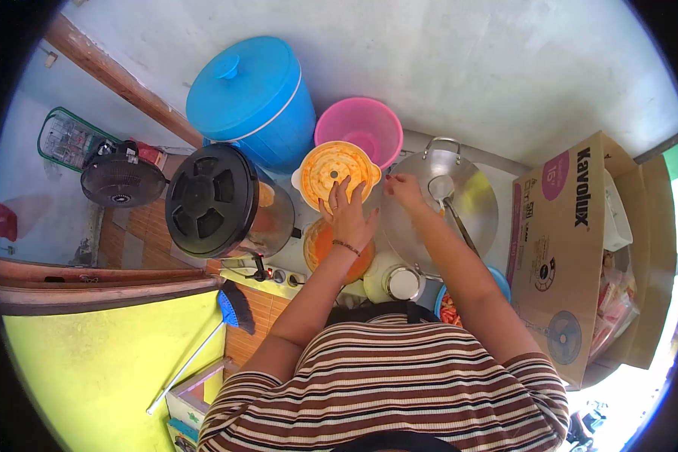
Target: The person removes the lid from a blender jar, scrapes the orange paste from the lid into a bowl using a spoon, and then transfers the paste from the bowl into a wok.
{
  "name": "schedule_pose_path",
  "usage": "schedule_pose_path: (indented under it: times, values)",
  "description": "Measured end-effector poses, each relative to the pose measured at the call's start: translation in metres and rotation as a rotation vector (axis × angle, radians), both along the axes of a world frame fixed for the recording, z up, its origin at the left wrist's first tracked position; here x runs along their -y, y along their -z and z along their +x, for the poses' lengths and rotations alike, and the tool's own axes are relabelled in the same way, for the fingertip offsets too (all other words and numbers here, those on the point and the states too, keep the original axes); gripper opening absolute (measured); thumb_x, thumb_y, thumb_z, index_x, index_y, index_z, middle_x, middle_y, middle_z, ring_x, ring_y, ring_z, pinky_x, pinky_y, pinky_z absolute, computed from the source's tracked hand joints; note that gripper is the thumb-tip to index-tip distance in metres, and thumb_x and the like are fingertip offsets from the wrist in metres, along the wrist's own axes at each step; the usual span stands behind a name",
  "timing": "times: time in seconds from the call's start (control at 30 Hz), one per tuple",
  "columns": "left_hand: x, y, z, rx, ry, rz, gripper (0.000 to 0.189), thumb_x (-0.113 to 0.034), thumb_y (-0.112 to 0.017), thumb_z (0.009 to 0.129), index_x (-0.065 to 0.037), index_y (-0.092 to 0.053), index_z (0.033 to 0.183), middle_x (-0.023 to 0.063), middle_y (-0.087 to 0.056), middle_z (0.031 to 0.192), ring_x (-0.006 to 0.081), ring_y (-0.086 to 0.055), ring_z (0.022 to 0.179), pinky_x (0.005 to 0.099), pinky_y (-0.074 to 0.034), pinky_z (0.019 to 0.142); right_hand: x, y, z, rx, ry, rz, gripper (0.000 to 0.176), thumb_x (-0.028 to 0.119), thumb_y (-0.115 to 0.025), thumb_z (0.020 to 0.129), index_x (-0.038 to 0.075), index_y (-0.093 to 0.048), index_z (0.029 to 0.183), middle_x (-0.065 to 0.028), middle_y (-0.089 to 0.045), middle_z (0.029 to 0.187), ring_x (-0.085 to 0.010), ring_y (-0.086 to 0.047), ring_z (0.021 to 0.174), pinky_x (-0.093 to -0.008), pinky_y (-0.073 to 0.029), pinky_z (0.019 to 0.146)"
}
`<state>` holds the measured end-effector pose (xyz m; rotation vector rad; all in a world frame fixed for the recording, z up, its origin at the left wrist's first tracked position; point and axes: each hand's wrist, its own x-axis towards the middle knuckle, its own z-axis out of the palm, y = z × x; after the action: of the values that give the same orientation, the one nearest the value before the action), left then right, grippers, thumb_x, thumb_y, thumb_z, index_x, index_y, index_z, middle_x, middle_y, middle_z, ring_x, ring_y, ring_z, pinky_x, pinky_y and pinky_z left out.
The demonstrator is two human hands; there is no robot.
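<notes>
A white dish with side handles (329, 160), its inside smeared orange, sits in front of me. My left hand (348, 218) reaches over its near edge, fingers spread apart across the smeared surface. My right hand (407, 193) is just right of the dish, over the left side of a wide metal wok (478, 207). Its fingers are pinched together; what they hold, if anything, I cannot make out. Below the dish and partly behind my left wrist is a bowl of orange liquid (322, 241). A metal ladle (441, 187) rests in the wok.
A pink basin (384, 128) and a lidded blue bucket (245, 98) stand at the back. Left is a black-lidded clear container (211, 196). Near me are a round metal lid (404, 283) and a blue bowl (499, 282) with reddish pieces. A cardboard box (554, 248) stands right.
</notes>
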<state>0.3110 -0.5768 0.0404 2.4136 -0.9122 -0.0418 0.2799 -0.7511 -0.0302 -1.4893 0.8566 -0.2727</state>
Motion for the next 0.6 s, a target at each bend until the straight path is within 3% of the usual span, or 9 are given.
schedule_pose_path:
  times: [0.13,0.23,0.33,0.6]
  values:
    - [0.012,0.002,0.010,0.048,0.002,0.043,0.065,-0.027,-0.076,0.073,-0.019,-0.050,0.133,0.0076,-0.031,0.147,0.0320,-0.017,0.142,0.0619,-0.003,0.108,-0.003,0.010,0.019,0.010,0.034,0.239,0.029,0.024,-0.058,0.095,-0.001,-0.066,0.085,-0.0082,-0.065,0.073,-0.0132,-0.061,0.060,-0.0274,-0.044,0.048]
    - [0.018,0.004,0.014,0.053,0.018,0.038,0.065,-0.032,-0.075,0.074,-0.020,-0.050,0.132,0.0077,-0.030,0.148,0.0321,-0.017,0.142,0.0639,-0.004,0.108,-0.007,0.008,0.022,0.044,0.099,0.326,0.029,0.025,-0.060,0.094,-0.003,-0.065,0.091,-0.0083,-0.066,0.076,-0.0136,-0.061,0.060,-0.0259,-0.043,0.049]
    - [0.023,0.007,0.013,0.029,0.037,0.007,0.069,-0.030,-0.076,0.073,-0.018,-0.047,0.135,0.0097,-0.028,0.149,0.0341,-0.015,0.142,0.0619,-0.002,0.108,-0.011,0.001,0.019,0.059,0.060,0.224,0.027,0.022,-0.059,0.095,-0.004,-0.065,0.093,-0.0094,-0.066,0.077,-0.0146,-0.062,0.060,-0.0258,-0.044,0.048]
    - [0.032,0.007,0.009,0.033,0.023,-0.043,0.080,-0.035,-0.076,0.073,-0.017,-0.038,0.141,0.0107,-0.025,0.150,0.0351,-0.015,0.141,0.0622,-0.005,0.107,-0.010,-0.001,0.008,0.142,0.230,0.164,0.023,0.015,-0.055,0.097,-0.004,-0.066,0.090,-0.0075,-0.065,0.073,-0.0136,-0.062,0.061,-0.0250,-0.048,0.054]
